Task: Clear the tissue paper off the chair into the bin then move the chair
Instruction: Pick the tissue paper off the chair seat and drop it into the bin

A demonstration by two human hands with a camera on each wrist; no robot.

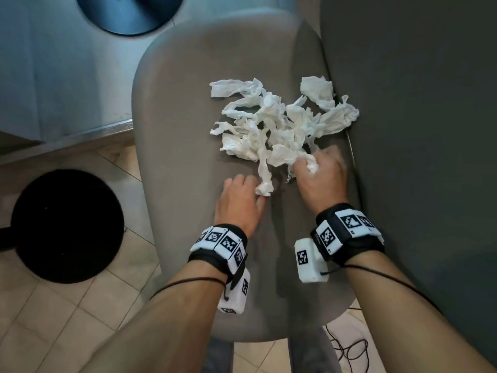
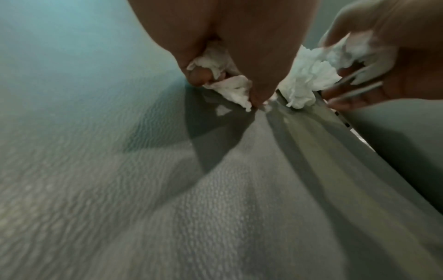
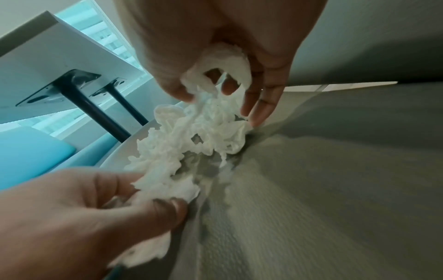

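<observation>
A heap of crumpled white tissue paper (image 1: 279, 125) lies on the grey fabric chair seat (image 1: 183, 135), close to the backrest (image 1: 419, 130) on the right. My left hand (image 1: 242, 200) is at the heap's near end, fingers curled round a tissue wad (image 2: 230, 87). My right hand (image 1: 320, 173) is at the heap's near right corner and grips a bunch of tissue (image 3: 215, 94) that trails down into the pile. In the right wrist view my left hand (image 3: 95, 208) pinches the pile's near end. The black round bin (image 1: 67, 224) stands on the floor left of the chair.
A dark round table base (image 1: 129, 12) stands on the floor beyond the chair. A white table top on black legs (image 3: 79, 94) shows in the right wrist view. A black cable (image 1: 347, 348) lies on the tiled floor (image 1: 53, 319) under the chair's near right corner.
</observation>
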